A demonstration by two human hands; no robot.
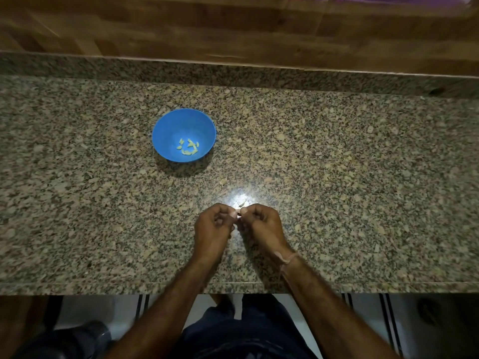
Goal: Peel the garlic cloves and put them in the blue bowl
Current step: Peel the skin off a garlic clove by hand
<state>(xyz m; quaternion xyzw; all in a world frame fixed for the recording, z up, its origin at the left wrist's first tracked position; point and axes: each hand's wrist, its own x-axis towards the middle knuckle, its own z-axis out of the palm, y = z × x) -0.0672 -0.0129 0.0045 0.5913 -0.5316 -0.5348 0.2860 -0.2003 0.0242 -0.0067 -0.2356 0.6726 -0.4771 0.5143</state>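
Observation:
The blue bowl (pixel 183 125) stands on the granite counter, up and to the left of my hands, with several pale peeled garlic cloves (pixel 188 147) lying in its bottom. My left hand (pixel 213 228) and my right hand (pixel 260 225) meet fingertip to fingertip near the counter's front. Between their pinched fingers is a small pale garlic clove (pixel 238 213), mostly hidden. Another small clove or piece of skin (pixel 242 204) lies on the counter just beyond the fingertips.
The speckled granite counter (pixel 337 177) ends in a raised granite lip and a wooden wall (pixel 233 29) at the back. Thin scraps of skin (pixel 223 181) lie between the bowl and my hands. The counter's front edge runs just below my forearms.

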